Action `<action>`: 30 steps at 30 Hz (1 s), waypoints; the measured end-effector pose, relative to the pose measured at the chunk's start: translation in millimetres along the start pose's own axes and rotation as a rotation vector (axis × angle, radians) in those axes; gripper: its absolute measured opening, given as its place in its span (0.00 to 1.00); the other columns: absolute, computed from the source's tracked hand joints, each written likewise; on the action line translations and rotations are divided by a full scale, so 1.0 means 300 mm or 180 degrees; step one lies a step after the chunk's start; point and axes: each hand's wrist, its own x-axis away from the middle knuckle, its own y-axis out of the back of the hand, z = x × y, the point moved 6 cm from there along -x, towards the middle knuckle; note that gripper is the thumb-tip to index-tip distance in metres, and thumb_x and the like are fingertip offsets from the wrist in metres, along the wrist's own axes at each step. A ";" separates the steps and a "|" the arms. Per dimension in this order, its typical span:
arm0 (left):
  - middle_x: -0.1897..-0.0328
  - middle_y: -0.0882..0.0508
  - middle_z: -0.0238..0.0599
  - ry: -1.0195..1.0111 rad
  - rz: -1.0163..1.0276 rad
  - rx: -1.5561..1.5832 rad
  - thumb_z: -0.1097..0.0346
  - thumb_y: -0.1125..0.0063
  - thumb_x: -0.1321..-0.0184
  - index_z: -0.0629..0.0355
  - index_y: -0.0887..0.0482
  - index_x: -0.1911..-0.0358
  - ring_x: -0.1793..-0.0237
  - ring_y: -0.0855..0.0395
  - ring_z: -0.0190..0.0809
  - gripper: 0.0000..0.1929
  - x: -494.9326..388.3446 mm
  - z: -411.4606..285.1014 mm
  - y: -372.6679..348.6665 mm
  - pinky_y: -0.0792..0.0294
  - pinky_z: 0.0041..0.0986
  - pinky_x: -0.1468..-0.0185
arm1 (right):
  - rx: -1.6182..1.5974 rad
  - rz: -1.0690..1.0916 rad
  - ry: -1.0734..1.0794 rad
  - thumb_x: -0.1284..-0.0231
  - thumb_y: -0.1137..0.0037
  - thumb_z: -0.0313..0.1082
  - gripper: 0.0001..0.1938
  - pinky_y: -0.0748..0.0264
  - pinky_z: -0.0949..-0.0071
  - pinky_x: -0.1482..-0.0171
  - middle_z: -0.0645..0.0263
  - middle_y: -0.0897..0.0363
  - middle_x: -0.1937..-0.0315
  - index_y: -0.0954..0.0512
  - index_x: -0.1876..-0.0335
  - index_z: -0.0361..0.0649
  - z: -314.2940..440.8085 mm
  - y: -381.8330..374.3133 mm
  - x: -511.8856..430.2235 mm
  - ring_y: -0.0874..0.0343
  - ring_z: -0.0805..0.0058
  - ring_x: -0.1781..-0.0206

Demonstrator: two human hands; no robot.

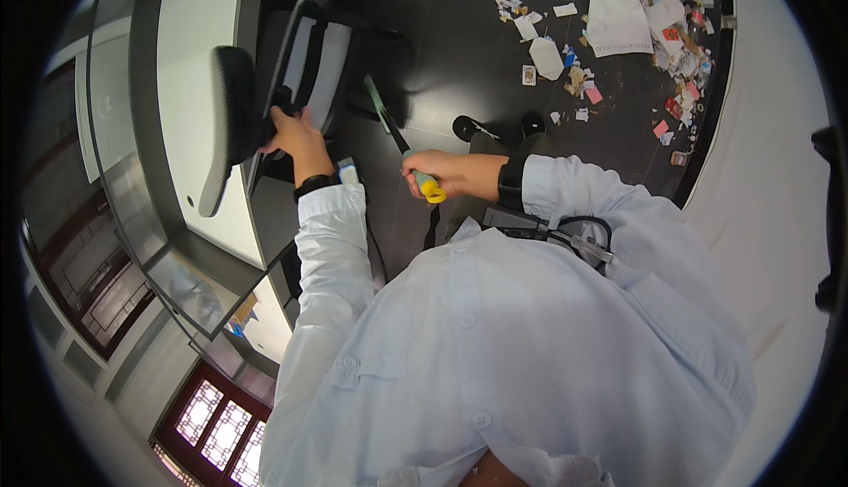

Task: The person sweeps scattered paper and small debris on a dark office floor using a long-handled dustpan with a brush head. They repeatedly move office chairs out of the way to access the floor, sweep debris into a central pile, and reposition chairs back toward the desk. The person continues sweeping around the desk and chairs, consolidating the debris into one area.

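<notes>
My left hand (299, 142) grips the black frame of an office chair, behind its grey-and-black padded part (222, 133). The chair's grey seat (328, 66) is beside the desk. In my right hand (444, 172) is a long cleaning-tool handle (399, 139), green and black with a yellow hanging loop at its end. The handle slants down and away to a pale green part (377, 104) near the floor. What kind of head it has cannot be made out.
Paper scraps, packaging and other litter (682, 43) lie along the right wall (762, 156). A large white paper sheet (619, 23) and a playing card (528, 75) are among them. The white desk (192, 103) with glass partitions stands left. A dark cable (379, 248) hangs near my left sleeve.
</notes>
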 end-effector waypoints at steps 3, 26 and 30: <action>0.44 0.32 0.41 -0.0464 -0.0092 -0.0619 0.65 0.38 0.50 0.50 0.39 0.45 0.49 0.31 0.49 0.29 -0.072 -0.089 -0.016 0.32 0.39 0.49 | 0.0143 -0.0019 0.0207 0.54 0.58 0.23 0.04 0.32 0.77 0.79 0.67 0.36 0.85 0.37 0.78 0.41 0.042 0.011 -0.036 0.35 0.76 0.84; 0.51 0.28 0.39 -0.0922 0.0290 -0.1099 0.69 0.41 0.52 0.56 0.36 0.50 0.55 0.27 0.40 0.25 -0.369 -0.257 -0.339 0.30 0.27 0.59 | 0.0320 0.0020 0.0381 0.45 0.55 0.32 0.06 0.42 0.83 0.83 0.69 0.39 0.87 0.37 0.71 0.40 0.107 0.223 -0.214 0.39 0.81 0.86; 0.52 0.28 0.38 -0.0967 0.0270 -0.1141 0.68 0.41 0.53 0.57 0.37 0.49 0.57 0.27 0.39 0.26 -0.370 -0.244 -0.333 0.31 0.26 0.60 | -0.0267 -0.0007 0.0206 0.46 0.52 0.32 0.07 0.45 0.85 0.83 0.71 0.39 0.85 0.37 0.69 0.40 0.136 0.343 -0.137 0.39 0.84 0.84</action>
